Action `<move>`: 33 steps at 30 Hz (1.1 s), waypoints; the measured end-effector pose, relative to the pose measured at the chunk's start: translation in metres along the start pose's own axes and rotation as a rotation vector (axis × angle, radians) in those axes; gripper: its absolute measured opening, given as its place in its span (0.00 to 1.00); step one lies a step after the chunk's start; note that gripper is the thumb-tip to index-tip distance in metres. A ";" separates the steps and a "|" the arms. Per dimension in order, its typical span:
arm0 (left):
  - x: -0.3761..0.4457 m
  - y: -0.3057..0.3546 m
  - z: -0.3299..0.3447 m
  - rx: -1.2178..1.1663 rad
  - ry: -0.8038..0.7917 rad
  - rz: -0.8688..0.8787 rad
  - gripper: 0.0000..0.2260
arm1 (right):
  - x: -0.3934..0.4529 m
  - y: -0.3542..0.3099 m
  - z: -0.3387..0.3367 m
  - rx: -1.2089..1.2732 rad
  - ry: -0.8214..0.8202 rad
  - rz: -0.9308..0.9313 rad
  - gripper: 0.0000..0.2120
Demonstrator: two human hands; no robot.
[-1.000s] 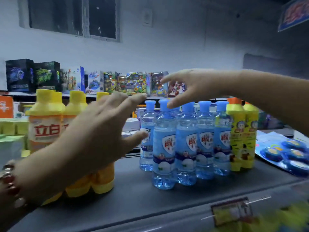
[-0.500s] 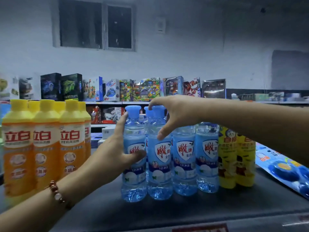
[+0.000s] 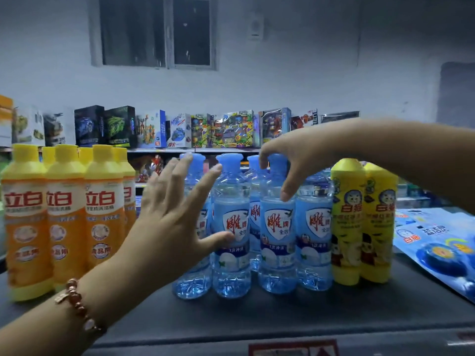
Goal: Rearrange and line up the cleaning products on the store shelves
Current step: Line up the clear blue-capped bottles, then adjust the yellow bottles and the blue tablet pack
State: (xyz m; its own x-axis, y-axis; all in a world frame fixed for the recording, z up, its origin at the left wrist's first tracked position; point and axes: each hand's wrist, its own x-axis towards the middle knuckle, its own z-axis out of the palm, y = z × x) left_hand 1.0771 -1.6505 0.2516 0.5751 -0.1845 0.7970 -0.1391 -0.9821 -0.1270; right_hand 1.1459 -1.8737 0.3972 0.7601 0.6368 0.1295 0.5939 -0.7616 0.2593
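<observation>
- The blue-capped bottles (image 3: 276, 227) stood upright in a tight cluster near the middle of the dark shelf (image 3: 257, 319), some in front, others behind.
- They looked full of clear liquid, so probably fairly heavy for their size; the thin plastic walls and glossy labels would likely flex and slip, making the shoulder below the cap the firmer hold.
- The right hand (image 3: 290, 160) curled over one front bottle, fingers around its cap, thumb on its shoulder.
- The left hand (image 3: 167, 222) was spread with straight fingers over the two leftmost bottles, thumb touching a label, gripping nothing.
- Orange bottles (image 3: 66, 214) with yellow caps stood apart on the left; two yellow tubes (image 3: 362, 222) touched the cluster's right side.
- Flat blue packets (image 3: 437, 242) lay beyond the tubes; toy boxes (image 3: 226, 129) lined a farther shelf.
</observation>
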 end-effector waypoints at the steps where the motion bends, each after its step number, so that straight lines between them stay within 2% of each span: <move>1: 0.003 0.004 0.002 0.068 -0.003 0.038 0.47 | 0.000 0.001 0.001 0.018 0.024 -0.030 0.32; 4: 0.013 0.012 0.008 0.192 -0.070 0.066 0.46 | 0.005 0.001 0.002 0.059 0.063 -0.101 0.28; 7: 0.017 0.015 0.010 0.154 -0.123 0.043 0.48 | 0.008 0.003 0.006 0.074 0.073 -0.119 0.31; 10: 0.019 0.015 0.011 0.130 -0.135 0.042 0.49 | -0.001 0.016 0.010 0.100 0.087 -0.121 0.43; 12: 0.020 0.016 0.012 0.107 -0.134 0.052 0.50 | -0.012 0.031 0.010 0.076 0.074 -0.047 0.52; 13: 0.020 0.017 0.012 0.090 -0.139 0.052 0.50 | -0.018 0.037 0.011 0.038 0.053 0.010 0.53; 15: 0.022 0.017 0.011 0.061 -0.156 0.041 0.50 | -0.026 0.046 0.016 -0.037 0.010 0.085 0.46; 17: 0.023 0.016 0.009 0.058 -0.163 0.042 0.50 | -0.029 0.050 0.021 -0.015 0.046 0.040 0.35; 20: 0.021 0.012 0.005 0.106 -0.161 0.050 0.48 | -0.030 0.050 0.021 0.061 0.123 -0.045 0.30; 24: 0.024 0.017 0.003 0.231 -0.082 0.110 0.44 | -0.027 0.050 0.021 0.087 0.112 -0.060 0.31; 26: 0.030 0.027 0.001 0.209 -0.006 0.126 0.43 | -0.025 0.049 0.023 0.063 0.085 -0.052 0.36; 28: 0.040 0.043 0.000 0.168 0.040 0.164 0.41 | -0.029 0.049 0.024 0.038 0.085 -0.020 0.45; 30: 0.053 0.062 0.001 0.142 0.039 0.206 0.41 | -0.045 0.054 0.027 0.107 0.174 -0.015 0.50; 31: 0.061 0.073 0.001 0.122 0.033 0.217 0.41 | -0.056 0.059 0.030 0.193 0.280 -0.008 0.49; 33: 0.079 0.096 0.002 0.061 0.023 0.217 0.41 | -0.080 0.077 0.048 0.435 0.604 0.064 0.44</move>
State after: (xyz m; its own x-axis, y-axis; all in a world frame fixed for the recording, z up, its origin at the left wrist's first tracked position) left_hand 1.1110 -1.7591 0.3011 0.5185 -0.3919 0.7599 -0.2086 -0.9199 -0.3321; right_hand 1.1434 -1.9891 0.3606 0.5940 0.4497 0.6671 0.6995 -0.6982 -0.1522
